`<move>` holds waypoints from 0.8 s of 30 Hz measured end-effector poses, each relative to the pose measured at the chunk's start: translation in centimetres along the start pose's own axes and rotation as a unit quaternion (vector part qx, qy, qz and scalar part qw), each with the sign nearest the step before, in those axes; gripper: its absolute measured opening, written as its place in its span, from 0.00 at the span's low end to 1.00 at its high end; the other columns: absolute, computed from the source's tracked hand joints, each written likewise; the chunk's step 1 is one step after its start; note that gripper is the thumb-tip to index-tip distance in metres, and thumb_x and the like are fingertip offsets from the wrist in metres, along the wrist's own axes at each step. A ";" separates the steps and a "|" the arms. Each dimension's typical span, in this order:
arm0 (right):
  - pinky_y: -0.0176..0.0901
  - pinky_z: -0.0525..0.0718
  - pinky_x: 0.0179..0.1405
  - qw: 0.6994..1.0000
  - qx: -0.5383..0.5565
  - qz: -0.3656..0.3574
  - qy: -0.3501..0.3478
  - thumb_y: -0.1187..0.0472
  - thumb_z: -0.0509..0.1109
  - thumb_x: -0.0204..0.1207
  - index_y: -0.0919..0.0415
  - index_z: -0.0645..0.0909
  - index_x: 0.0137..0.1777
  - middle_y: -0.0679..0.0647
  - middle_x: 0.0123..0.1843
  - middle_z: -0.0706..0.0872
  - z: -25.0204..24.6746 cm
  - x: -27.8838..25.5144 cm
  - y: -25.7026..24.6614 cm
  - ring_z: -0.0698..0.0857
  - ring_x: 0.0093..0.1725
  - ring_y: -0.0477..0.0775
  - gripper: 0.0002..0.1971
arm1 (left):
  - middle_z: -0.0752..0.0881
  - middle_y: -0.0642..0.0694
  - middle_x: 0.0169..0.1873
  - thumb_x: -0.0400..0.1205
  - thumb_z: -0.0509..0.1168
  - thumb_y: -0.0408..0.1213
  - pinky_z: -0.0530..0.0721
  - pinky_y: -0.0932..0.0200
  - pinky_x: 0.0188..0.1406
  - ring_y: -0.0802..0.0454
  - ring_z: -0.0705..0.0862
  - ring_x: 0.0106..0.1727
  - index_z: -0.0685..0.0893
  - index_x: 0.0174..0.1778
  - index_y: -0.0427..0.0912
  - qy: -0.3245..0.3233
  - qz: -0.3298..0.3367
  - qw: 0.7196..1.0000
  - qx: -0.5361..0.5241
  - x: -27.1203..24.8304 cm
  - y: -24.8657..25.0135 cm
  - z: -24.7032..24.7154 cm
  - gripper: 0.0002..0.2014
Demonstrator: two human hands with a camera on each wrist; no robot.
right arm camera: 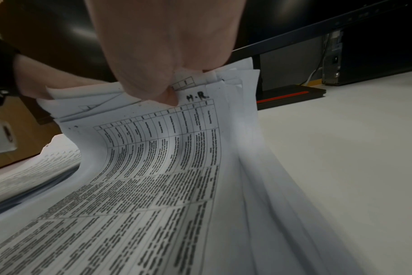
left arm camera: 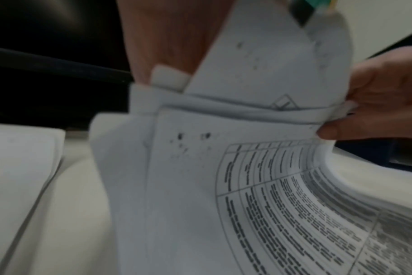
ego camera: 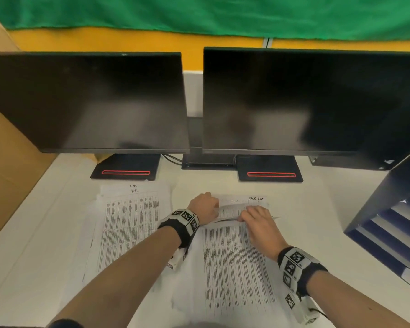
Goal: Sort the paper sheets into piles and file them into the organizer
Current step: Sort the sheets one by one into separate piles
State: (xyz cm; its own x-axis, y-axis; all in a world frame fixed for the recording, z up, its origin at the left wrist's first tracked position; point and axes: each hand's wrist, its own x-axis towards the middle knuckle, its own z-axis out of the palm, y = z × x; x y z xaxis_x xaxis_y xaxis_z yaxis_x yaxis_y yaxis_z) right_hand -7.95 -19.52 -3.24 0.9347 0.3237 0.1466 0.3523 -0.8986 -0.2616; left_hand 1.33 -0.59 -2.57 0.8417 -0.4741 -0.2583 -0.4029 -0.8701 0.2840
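A stack of printed table sheets [ego camera: 232,263] lies on the white desk in front of me, its far end bent upward. My left hand [ego camera: 205,205] grips the far left corner of the lifted sheets [left arm camera: 247,104]. My right hand [ego camera: 256,220] pinches the top edge of those sheets [right arm camera: 193,119] beside a handwritten "H.R." mark. A second pile of sheets [ego camera: 130,223] lies flat to the left. The dark blue organizer [ego camera: 393,216] stands at the right with slotted shelves.
Two dark monitors [ego camera: 88,102] [ego camera: 303,102] stand behind the papers on black bases [ego camera: 126,169]. A brown cardboard box [ego camera: 7,166] fills the left side. The white desk [ego camera: 322,218] shows between the stack and the organizer.
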 end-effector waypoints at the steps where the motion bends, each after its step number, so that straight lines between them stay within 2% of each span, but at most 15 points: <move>1: 0.49 0.70 0.64 1.000 -0.004 -0.002 0.003 0.75 0.69 0.64 0.54 0.79 0.48 0.51 0.49 0.83 0.0 0.1 0.0 0.79 0.58 0.59 0.17 | 0.78 0.41 0.57 0.82 0.61 0.43 0.79 0.52 0.55 0.44 0.78 0.58 0.84 0.60 0.41 0.007 0.013 1.000 -0.003 -0.2 -0.3 0.0 0.15; 4: 0.59 0.55 0.73 1.000 -0.026 0.009 0.003 0.74 0.72 0.63 0.52 0.77 0.47 0.50 0.49 0.84 0.0 0.0 0.4 0.80 0.63 0.59 0.18 | 0.78 0.44 0.52 0.82 0.62 0.46 0.77 0.53 0.53 0.48 0.74 0.54 0.88 0.51 0.42 0.048 0.114 0.992 -0.017 -0.9 -0.6 -0.1 0.13; 6: 0.63 0.47 0.76 0.999 -0.031 0.015 -0.005 0.72 0.71 0.65 0.52 0.77 0.47 0.50 0.50 0.85 0.1 -0.1 0.6 0.80 0.65 0.58 0.16 | 0.79 0.46 0.52 0.81 0.65 0.44 0.75 0.56 0.53 0.50 0.74 0.53 0.89 0.48 0.42 0.048 0.156 0.986 -0.016 -1.6 -0.5 -0.2 0.10; 9: 0.61 0.41 0.79 1.000 -0.018 0.007 -0.003 0.72 0.68 0.68 0.52 0.77 0.49 0.47 0.47 0.82 0.0 0.0 0.5 0.85 0.54 0.52 0.15 | 0.80 0.48 0.53 0.80 0.66 0.46 0.78 0.56 0.52 0.51 0.77 0.52 0.88 0.48 0.43 0.022 0.147 0.989 -0.013 -1.9 -0.4 -0.8 0.11; 11: 0.57 0.42 0.79 1.000 -0.014 -0.001 -0.001 0.73 0.68 0.67 0.52 0.77 0.49 0.47 0.45 0.80 0.0 0.0 0.7 0.85 0.48 0.50 0.16 | 0.81 0.47 0.49 0.83 0.60 0.50 0.81 0.55 0.45 0.50 0.81 0.46 0.86 0.49 0.43 0.016 0.091 0.993 -0.079 -1.7 0.0 -1.5 0.15; 13: 0.56 0.43 0.80 1.000 -0.021 -0.011 -0.008 0.73 0.69 0.67 0.52 0.76 0.50 0.46 0.45 0.80 0.2 -0.2 0.7 0.84 0.48 0.49 0.17 | 0.82 0.44 0.48 0.87 0.53 0.45 0.85 0.53 0.38 0.48 0.85 0.39 0.82 0.55 0.41 0.015 0.008 0.983 -0.182 -1.0 0.1 -1.9 0.15; 15: 0.58 0.45 0.80 0.999 -0.031 -0.027 -0.008 0.73 0.70 0.64 0.51 0.77 0.50 0.46 0.45 0.81 0.3 -0.6 0.7 0.84 0.48 0.48 0.19 | 0.78 0.40 0.56 0.86 0.53 0.35 0.89 0.54 0.38 0.44 0.88 0.42 0.77 0.63 0.40 -0.002 -0.036 0.986 -0.160 0.0 -0.3 -1.7 0.13; 17: 0.60 0.50 0.77 0.998 -0.043 -0.043 -0.001 0.73 0.72 0.61 0.50 0.78 0.49 0.44 0.43 0.81 0.3 -0.9 0.5 0.84 0.46 0.48 0.20 | 0.70 0.42 0.61 0.83 0.59 0.32 0.89 0.55 0.45 0.42 0.84 0.48 0.76 0.66 0.46 -0.058 -0.065 0.990 -0.108 0.7 -1.0 -1.3 0.15; 19: 0.60 0.54 0.74 0.997 -0.054 -0.049 0.005 0.72 0.73 0.59 0.49 0.78 0.48 0.43 0.42 0.81 0.3 -1.1 0.3 0.83 0.46 0.49 0.21 | 0.68 0.43 0.61 0.79 0.65 0.35 0.86 0.55 0.52 0.45 0.81 0.48 0.78 0.63 0.48 -0.086 -0.063 0.994 -0.038 1.2 -1.3 -1.1 0.16; 21: 0.60 0.56 0.73 0.997 -0.058 -0.048 0.004 0.70 0.74 0.59 0.48 0.77 0.48 0.43 0.43 0.81 0.4 -1.3 0.2 0.82 0.45 0.50 0.21 | 0.70 0.44 0.59 0.78 0.67 0.40 0.83 0.55 0.54 0.47 0.78 0.50 0.81 0.60 0.46 -0.053 -0.040 0.998 0.001 0.9 -1.2 -1.3 0.14; 24: 0.60 0.58 0.73 0.997 -0.057 -0.048 0.000 0.69 0.73 0.59 0.48 0.77 0.49 0.43 0.44 0.81 0.5 -1.3 0.2 0.82 0.46 0.50 0.21 | 0.74 0.46 0.58 0.78 0.66 0.45 0.79 0.51 0.60 0.48 0.73 0.59 0.85 0.52 0.43 0.001 0.012 1.000 0.000 -0.2 -1.0 -1.8 0.12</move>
State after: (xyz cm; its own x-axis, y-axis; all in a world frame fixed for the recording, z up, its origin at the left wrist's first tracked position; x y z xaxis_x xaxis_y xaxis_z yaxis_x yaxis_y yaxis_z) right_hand -9.07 -19.94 -3.95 0.8969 0.4103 0.1653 0.4327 -0.8913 -0.1357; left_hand 2.16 0.61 -1.15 0.8326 -0.4941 -0.2502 -0.4224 -0.8587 0.2902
